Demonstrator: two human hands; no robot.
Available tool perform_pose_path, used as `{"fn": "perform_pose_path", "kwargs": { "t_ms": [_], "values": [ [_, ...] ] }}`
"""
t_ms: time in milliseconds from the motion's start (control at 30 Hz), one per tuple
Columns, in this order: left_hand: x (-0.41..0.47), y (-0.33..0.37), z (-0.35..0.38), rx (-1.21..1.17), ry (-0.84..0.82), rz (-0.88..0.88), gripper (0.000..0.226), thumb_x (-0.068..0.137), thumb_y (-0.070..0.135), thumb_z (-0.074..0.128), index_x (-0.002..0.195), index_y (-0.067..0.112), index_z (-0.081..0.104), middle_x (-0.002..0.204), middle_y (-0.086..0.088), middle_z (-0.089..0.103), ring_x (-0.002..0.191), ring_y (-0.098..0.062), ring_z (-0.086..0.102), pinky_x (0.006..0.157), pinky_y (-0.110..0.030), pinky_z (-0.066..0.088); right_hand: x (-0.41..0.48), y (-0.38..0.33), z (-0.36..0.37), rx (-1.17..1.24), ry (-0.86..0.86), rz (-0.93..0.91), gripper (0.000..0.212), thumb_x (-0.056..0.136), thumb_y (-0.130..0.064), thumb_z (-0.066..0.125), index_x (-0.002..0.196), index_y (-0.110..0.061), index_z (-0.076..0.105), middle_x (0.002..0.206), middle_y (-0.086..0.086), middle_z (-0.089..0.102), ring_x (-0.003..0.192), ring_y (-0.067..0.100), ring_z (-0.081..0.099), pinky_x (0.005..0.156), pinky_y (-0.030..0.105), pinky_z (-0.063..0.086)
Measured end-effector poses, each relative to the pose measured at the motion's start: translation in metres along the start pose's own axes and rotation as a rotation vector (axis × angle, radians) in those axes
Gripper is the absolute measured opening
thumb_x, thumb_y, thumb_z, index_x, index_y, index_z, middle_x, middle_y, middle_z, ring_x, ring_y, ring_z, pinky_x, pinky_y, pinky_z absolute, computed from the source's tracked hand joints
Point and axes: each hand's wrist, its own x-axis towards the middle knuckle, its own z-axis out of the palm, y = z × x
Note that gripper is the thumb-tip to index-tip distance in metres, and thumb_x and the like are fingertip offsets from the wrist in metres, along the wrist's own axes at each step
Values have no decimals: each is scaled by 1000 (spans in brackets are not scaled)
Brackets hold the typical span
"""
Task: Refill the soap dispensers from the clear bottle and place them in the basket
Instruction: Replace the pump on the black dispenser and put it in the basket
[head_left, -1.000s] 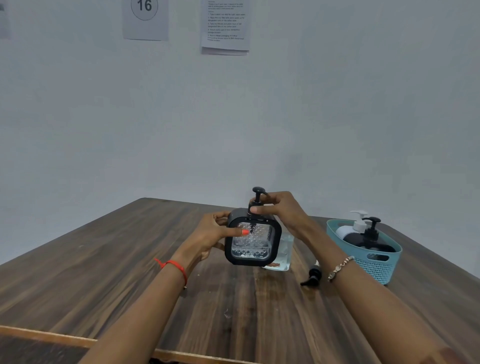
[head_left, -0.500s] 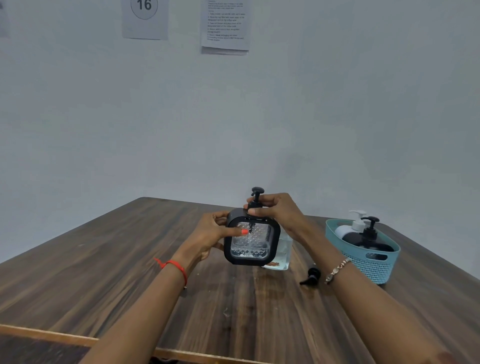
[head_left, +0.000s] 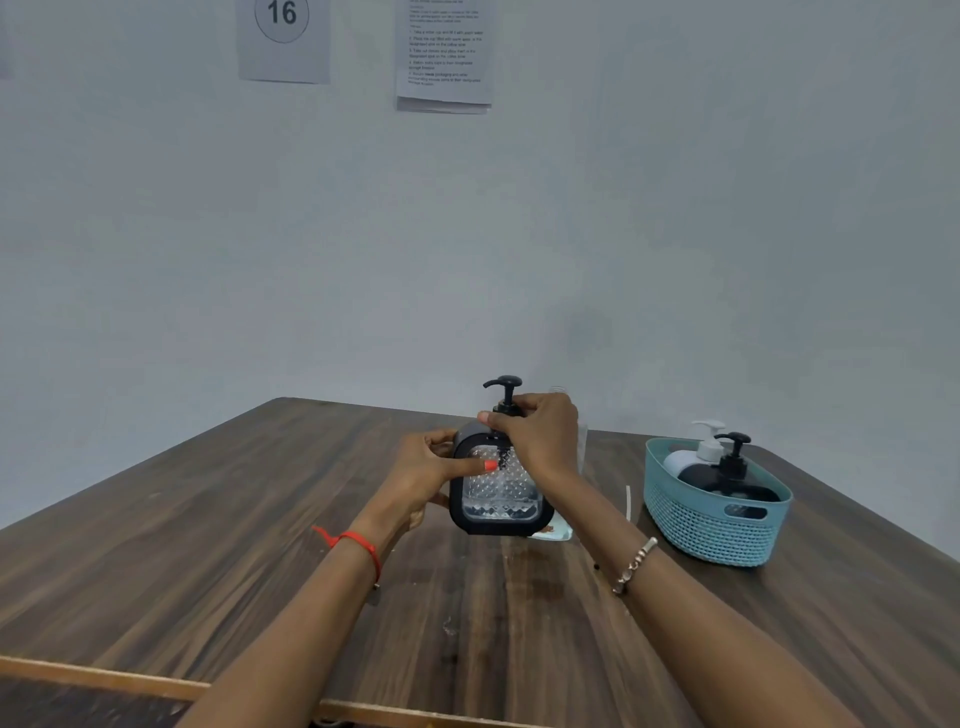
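Observation:
A square black-framed soap dispenser (head_left: 501, 499) with a clear textured window is held just above the wooden table (head_left: 260, 519). My left hand (head_left: 426, 467) grips its left side, thumb across the window. My right hand (head_left: 540, 431) is curled round the neck of its black pump (head_left: 504, 387), whose spout points left. The clear bottle (head_left: 582, 447) stands right behind the dispenser, mostly hidden by my right hand. A teal basket (head_left: 717, 525) at the right holds a white dispenser (head_left: 701, 449) and a black dispenser (head_left: 727, 473).
A thin white tube (head_left: 627, 501) lies on the table between my right forearm and the basket. The wall rises just behind the table's far edge. The table's near edge runs along the bottom of the view.
My right hand has turned on the pump neck, and the spout now points left. My right forearm now covers the loose black pump that lay on the table.

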Motion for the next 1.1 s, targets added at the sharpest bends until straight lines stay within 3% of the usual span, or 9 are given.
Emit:
{"fn": "perform_pose_path", "kwargs": {
  "t_ms": [133,200,267,367,500,600,767,867,1100],
  "values": [
    [-3,3,0,17,-16,4,32,68,-2,77,79,22,59,60,14,71,55,-2,67,58,-35,55,-2,-1,-6,-6,-48,-28,24,69,-20,80,86,-5,74,80,7,73,68,15,68,67,21,55],
    [-4,5,-2,30,-19,-3,34,66,0,79,94,12,65,73,8,72,63,-8,69,57,-34,56,-1,-2,-14,53,-135,-8,25,70,-19,80,89,-6,73,79,3,72,66,8,67,62,12,52],
    [-4,8,-3,38,-18,-14,41,65,1,80,102,8,65,83,2,71,69,-14,68,57,-33,56,2,-4,-22,184,-215,69,26,72,-20,78,93,-8,71,81,5,72,65,8,68,63,16,52],
    [-5,12,0,51,-17,-8,33,66,-1,79,86,18,62,83,3,67,71,-14,66,59,-34,56,1,-8,-33,382,-286,163,10,81,-23,69,86,-15,69,88,15,72,61,11,67,58,16,54],
    [-9,12,11,80,-37,-21,36,66,2,80,96,13,63,86,2,67,73,-13,65,58,-35,57,0,-5,-39,423,-186,169,19,82,-30,68,73,-14,71,90,22,70,60,13,66,62,19,54],
    [-10,10,24,84,-53,-27,41,66,4,80,103,7,63,85,1,68,71,-13,66,56,-34,57,0,0,-42,359,-81,143,17,76,-29,74,69,-13,70,75,17,69,60,17,63,59,20,53],
    [-8,14,49,111,-109,-17,37,63,5,82,95,14,64,84,3,67,73,-15,66,56,-33,55,-5,10,-60,254,27,68,14,75,-23,76,75,-10,70,67,3,69,56,10,62,50,8,48],
    [-4,12,60,106,-128,-29,35,64,5,81,90,18,62,87,1,68,76,-17,67,60,-35,55,-2,16,-78,316,-6,100,8,75,-21,75,77,-18,68,70,-5,68,61,5,64,55,10,51],
    [1,7,86,53,-169,-32,34,63,3,81,90,14,65,86,-2,70,77,-19,68,68,-46,58,11,27,-114,395,-138,116,18,85,-9,64,102,-8,67,86,5,71,77,10,68,67,15,55]
  ]
}}
